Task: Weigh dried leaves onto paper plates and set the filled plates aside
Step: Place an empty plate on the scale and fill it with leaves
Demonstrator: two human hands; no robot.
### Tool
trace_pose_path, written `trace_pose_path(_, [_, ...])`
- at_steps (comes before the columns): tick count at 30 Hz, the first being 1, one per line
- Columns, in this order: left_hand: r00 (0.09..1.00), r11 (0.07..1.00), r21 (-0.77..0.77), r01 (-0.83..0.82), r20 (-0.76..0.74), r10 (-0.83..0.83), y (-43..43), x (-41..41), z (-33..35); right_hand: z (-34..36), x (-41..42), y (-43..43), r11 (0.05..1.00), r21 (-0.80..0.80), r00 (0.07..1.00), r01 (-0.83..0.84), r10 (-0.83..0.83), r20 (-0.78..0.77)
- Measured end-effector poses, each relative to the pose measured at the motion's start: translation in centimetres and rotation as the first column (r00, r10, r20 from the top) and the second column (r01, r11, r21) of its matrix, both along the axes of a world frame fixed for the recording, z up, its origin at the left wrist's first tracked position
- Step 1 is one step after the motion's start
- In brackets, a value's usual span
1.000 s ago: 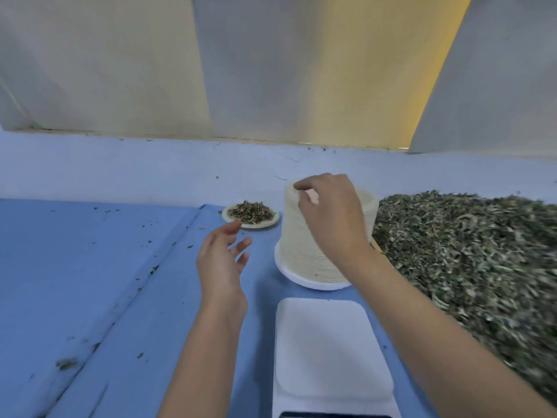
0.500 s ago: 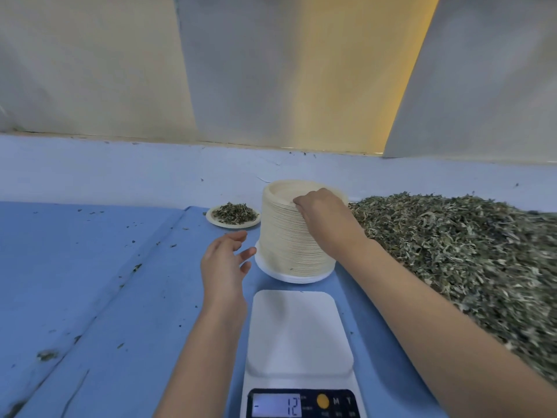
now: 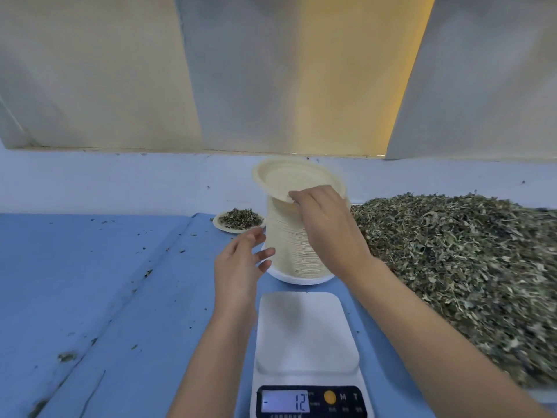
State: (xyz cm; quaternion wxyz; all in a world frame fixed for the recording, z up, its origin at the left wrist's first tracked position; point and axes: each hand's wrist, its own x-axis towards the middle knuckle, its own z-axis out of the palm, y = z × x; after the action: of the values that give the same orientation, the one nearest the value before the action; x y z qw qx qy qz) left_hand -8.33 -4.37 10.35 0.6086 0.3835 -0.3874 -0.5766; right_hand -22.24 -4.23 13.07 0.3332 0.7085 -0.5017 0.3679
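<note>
My right hand (image 3: 327, 224) pinches the near rim of a cream paper plate (image 3: 297, 181) and tilts it up off the tall stack of plates (image 3: 289, 248). To the left of the stack, my left hand (image 3: 241, 267) hovers with its fingers spread, holding nothing. A white kitchen scale (image 3: 306, 330) sits in front of the stack with a bare platform; its display reads -12. A big heap of dried leaves (image 3: 464, 267) covers the table's right side. Behind the left hand stands a filled plate of leaves (image 3: 238, 221).
The blue tabletop (image 3: 90, 282) stretches to the left, dotted with leaf crumbs and crossed by a seam. A pale blue ledge and whitish panels rise behind the stack.
My right hand took hold of the top plate and lifted its near edge off the stack. The left hand stayed beside the stack. The view shifted so the scale's display shows.
</note>
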Motion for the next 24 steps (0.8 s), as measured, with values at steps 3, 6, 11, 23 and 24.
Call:
trace_pose_path(3, [0.999, 0.999, -0.032, -0.033, -0.017, 0.032, 0.0, 1.3, 0.6, -2.0, 1.2, 2.9, 0.994, -0.071, 0.994, -0.084, 0.079, -0.076])
trace_pose_path(6, [0.993, 0.993, -0.080, -0.092, 0.064, 0.097, 0.0, 2.8, 0.9, -3.4, 1.9, 5.1, 0.989, -0.021, 0.980, -0.145, 0.141, -0.139])
trace_pose_path(11, [0.966, 0.993, -0.067, -0.099, 0.233, 0.112, 0.2, 4.7, 0.1, -3.1, 2.1, 7.2, 0.956, 0.134, 0.954, -0.262, 0.236, 0.186])
trace_pose_path(23, [0.827, 0.971, 0.097, 0.216, 0.510, -0.235, 2.1, 5.7, -0.6, -3.6, -3.4, 8.1, 0.886, 0.371, 0.354, -0.278, -0.264, 0.897])
trace_pose_path(24, [0.816, 0.972, 0.113, 0.207, 0.528, -0.235, 2.0, 5.6, -0.9, -3.9, -3.5, 8.0, 0.872, 0.409, 0.371, -0.268, -0.298, 0.879])
